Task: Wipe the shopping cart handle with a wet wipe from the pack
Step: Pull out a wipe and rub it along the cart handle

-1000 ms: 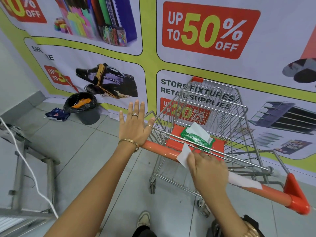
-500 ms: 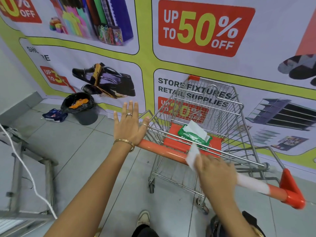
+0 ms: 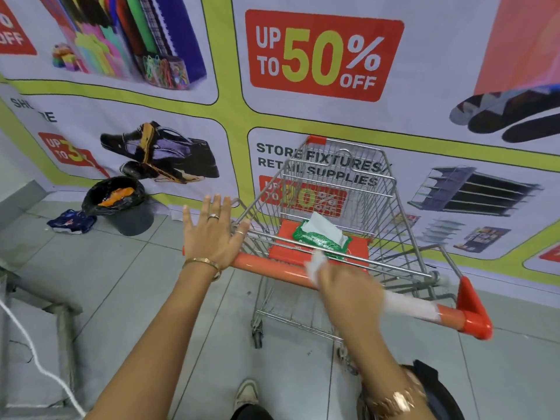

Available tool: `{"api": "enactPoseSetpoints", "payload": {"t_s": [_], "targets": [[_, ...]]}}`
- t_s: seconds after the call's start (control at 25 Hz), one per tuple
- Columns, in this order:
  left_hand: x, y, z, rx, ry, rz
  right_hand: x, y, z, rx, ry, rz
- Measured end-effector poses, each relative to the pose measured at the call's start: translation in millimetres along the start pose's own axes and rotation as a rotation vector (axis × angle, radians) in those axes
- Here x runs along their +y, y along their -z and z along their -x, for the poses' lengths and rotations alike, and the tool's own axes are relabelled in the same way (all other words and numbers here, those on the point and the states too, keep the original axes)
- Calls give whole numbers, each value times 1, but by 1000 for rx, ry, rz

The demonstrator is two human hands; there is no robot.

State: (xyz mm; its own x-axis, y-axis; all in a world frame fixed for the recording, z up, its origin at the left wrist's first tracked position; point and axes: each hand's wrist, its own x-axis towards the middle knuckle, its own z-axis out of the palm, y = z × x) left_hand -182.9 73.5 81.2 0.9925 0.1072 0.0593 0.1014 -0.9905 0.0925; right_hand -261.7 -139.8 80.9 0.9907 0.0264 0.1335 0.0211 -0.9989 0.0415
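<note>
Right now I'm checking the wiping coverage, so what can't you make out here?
Head view only:
- Right hand: motion-blurred; its grip on the wet wipe is unclear.
- Handle: the stretch beneath that hand is hidden.
- Handle's left end: covered by the left hand.
- Wipe pack: label too small to read.

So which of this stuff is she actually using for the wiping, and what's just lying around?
In use:
- orange cart handle
- white wet wipe, held in the right hand
- green wipe pack on the cart's seat
- left hand, open at the handle's end

Lying about:
- black bin
- blue bundle on the floor
- white cord
</note>
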Motion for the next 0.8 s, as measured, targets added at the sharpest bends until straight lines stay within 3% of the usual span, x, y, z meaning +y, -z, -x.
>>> {"api": "enactPoseSetpoints", "payload": {"t_s": [0.12,0.2,0.44,0.52,0.68,0.8], "targets": [[5,0,2,-7,12,-4,63,-3,25,46,-220,-170],[8,-1,2,-17,9,-29,59,-1,22,62,-355,-276],[6,-3,3,1,-2,-67,-22,7,-6,40,-148,-276],[4,-2,2,24,-3,-60,-3,2,-3,145,-144,-281],[5,0,4,10,1,-42,59,-4,13,119,-298,-291],[10,1,6,-10,-12,-17,53,1,9,191,-336,-276]]}}
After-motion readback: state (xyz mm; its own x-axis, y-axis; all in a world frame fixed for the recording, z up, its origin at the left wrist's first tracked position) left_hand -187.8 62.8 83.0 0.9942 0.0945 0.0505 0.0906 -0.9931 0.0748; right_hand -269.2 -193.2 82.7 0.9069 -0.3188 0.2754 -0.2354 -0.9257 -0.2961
